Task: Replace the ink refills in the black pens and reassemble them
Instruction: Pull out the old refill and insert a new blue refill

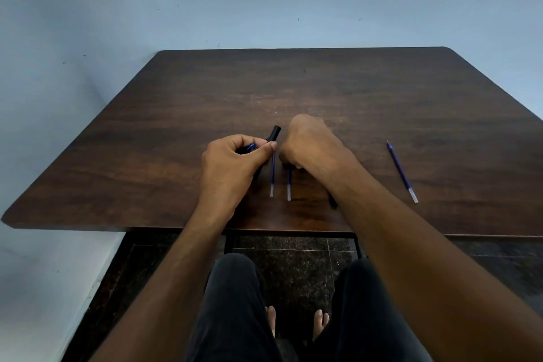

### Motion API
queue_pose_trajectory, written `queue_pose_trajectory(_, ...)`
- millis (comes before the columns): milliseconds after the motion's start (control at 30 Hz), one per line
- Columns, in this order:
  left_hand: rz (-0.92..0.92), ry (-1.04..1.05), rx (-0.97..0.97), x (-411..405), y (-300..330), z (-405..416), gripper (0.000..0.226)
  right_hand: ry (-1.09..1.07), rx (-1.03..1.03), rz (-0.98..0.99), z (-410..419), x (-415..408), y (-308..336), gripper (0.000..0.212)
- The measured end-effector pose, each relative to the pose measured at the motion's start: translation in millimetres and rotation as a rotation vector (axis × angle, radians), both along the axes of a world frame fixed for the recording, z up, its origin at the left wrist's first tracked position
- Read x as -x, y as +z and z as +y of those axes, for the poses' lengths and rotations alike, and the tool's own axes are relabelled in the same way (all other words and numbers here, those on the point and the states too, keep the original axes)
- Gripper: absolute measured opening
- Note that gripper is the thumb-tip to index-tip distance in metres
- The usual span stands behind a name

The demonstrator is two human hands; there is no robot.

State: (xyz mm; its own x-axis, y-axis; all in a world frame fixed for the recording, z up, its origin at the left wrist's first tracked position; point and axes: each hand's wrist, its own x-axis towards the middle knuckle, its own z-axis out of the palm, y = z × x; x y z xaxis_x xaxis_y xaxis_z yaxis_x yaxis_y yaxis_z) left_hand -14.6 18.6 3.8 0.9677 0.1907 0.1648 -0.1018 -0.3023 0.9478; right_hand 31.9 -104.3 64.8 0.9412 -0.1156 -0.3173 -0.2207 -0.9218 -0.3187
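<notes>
My left hand (235,161) grips a black pen barrel (274,133); right hand (308,141) curls down over a refill (288,185) — grasp unclear. Next, I judge: feed refill into barrel.

Hands (235,156) over 2 refills (272,176)

Dim, flat, bluish indoor light with no clear source, soft glare patch on the table (273,103) toward 12 o'clock, faint shadows under both forearms, wide-angle bowing of the table edges at 3 and 9 o'clock, overall slightly soft and grainy toward 6 o'clock.
</notes>
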Motion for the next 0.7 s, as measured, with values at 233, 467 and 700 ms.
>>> queue_pose_trajectory(233, -0.001, -0.029, -0.008, 1.6, -1.3, -0.8, 0.020, 0.001, -0.017, -0.005, 1.2, -0.8, -3.7, 0.040)
queue_pose_trajectory(467, -0.002, -0.014, 0.000, 1.7, -1.2, 0.0, 0.018, 0.031, 0.019, -0.002, 2.8, -1.5, -2.0, 0.037)
queue_pose_trajectory(700, -0.035, -0.007, -0.029, 4.7, 3.2, 0.3, 0.013, 0.001, -0.016, -0.064, -5.1, -2.9, -8.4, 0.042)
